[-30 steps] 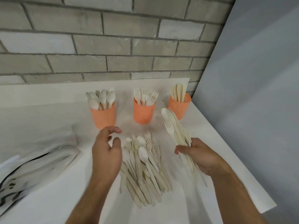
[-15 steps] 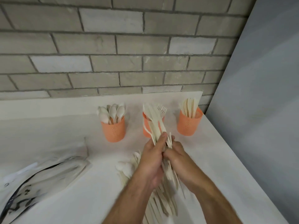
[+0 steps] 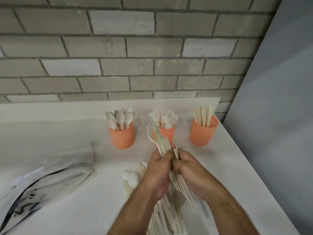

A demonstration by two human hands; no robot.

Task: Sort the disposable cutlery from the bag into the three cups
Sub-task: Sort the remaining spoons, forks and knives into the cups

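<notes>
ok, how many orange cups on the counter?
3, in a row near the wall: left cup holds spoons, middle cup holds forks and sits partly behind the held bundle, right cup holds knives. None seems hidden.

Matt cream cutlery (image 3: 163, 141), plastic by the look of it, smooth and dull, fans out at centre frame. The three orange cups (image 3: 121, 137) in mid-frame look like plastic too, their walls pierced with fine holes. The white table (image 3: 67, 133) shows a smooth, faintly chalky finish. Lower left, the bag (image 3: 42, 185) is thin glossy film, crinkled. Behind, rough grey brick (image 3: 118, 48) with matt mortar lines.
</notes>
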